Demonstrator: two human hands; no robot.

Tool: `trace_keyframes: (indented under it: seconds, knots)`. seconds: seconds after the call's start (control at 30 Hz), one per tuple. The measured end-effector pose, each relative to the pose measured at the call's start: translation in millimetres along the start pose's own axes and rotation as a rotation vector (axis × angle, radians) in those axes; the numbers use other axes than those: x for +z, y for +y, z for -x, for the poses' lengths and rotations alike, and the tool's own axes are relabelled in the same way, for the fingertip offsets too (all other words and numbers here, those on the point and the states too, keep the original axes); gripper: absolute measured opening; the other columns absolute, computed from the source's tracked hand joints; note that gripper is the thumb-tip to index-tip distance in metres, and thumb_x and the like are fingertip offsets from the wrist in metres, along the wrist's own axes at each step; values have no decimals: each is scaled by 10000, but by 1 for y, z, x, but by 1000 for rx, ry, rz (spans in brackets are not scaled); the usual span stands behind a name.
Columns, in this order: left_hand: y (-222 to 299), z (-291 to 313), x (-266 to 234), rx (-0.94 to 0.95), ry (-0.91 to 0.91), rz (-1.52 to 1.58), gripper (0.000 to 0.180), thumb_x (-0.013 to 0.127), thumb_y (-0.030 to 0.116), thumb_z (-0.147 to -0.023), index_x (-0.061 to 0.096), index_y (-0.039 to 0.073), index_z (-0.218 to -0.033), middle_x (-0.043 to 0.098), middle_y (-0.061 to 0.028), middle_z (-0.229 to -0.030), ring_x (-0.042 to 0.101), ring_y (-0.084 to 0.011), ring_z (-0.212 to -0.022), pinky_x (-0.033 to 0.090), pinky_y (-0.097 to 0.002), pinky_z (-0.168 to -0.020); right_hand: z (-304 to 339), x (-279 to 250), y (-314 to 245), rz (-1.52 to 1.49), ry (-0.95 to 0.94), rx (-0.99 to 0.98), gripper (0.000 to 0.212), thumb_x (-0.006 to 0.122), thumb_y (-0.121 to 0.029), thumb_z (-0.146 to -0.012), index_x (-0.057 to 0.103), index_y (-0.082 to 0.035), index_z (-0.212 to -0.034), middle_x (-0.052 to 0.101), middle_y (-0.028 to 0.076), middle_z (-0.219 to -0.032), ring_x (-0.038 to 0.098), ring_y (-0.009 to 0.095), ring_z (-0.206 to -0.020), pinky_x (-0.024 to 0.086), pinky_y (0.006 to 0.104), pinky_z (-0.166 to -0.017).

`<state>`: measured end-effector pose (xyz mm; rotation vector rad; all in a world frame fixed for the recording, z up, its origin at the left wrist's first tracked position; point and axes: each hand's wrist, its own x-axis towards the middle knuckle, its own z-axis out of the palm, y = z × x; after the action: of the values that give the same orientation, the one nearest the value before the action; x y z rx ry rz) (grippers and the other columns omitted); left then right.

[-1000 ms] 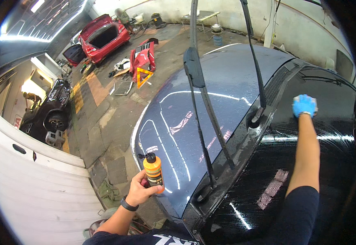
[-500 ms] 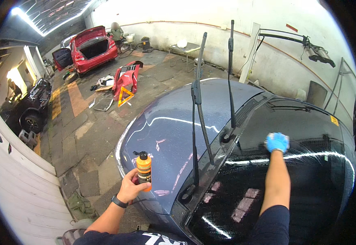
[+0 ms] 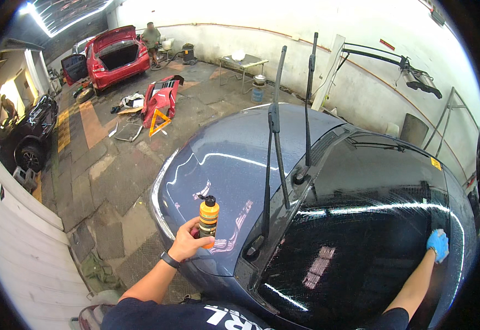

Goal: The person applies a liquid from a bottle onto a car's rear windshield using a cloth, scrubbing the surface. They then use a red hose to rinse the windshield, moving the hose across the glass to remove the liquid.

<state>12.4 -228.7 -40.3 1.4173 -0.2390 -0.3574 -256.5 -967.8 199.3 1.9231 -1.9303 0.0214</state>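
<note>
My left hand point(image 3: 189, 240) is wrapped round an orange bottle point(image 3: 209, 217) with a black cap and a dark label, held upright above the blue car's hood point(image 3: 223, 140). A dark band circles that wrist. Far to the right, my right hand point(image 3: 438, 245) presses on the dark windshield point(image 3: 361, 247) near its right edge. It is covered in blue, seemingly a glove, with paler patches at the edge. What lies under its fingers is hidden. Streaks mark the upper glass. Two wiper arms point(image 3: 273, 118) stand raised off the windshield.
A white panel point(image 3: 14, 242) runs along the left. Beyond the hood lie a red bumper point(image 3: 160, 102) and a warning triangle point(image 3: 159, 122) on the paved floor. Farther back are a red car point(image 3: 116, 60) with its trunk up, a person point(image 3: 151, 41), and a table point(image 3: 244, 63).
My right hand has swept right and nearer across the windshield, from its upper middle to its right side. My left hand has shifted slightly right and up with the bottle.
</note>
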Motion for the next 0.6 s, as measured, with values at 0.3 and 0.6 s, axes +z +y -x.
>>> trace_keyframes:
  seconds: [0.3, 0.6]
  knots:
    - [7, -10, -4, 1, 39, -30, 638, 860, -27, -842, 569, -16, -1410, 730, -71, -1188, 704, -131, -1047, 576, -296, -939, 110, 11, -275, -5, 343, -738, 326, 570, -303, -979, 846, -130, -964, 813, 113, -929, 800, 292, -859, 599, 451, -736]
    - [27, 16, -4, -22, 155, -120, 603, 856, -33, -839, 587, -2, -1378, 725, -69, -1183, 704, -143, -1064, 572, -318, -963, 289, 126, -481, -337, -51, -940, 759, 422, -524, -1036, 404, -42, -1622, 367, 152, -1705, 253, 345, -1606, 138, 529, -1298]
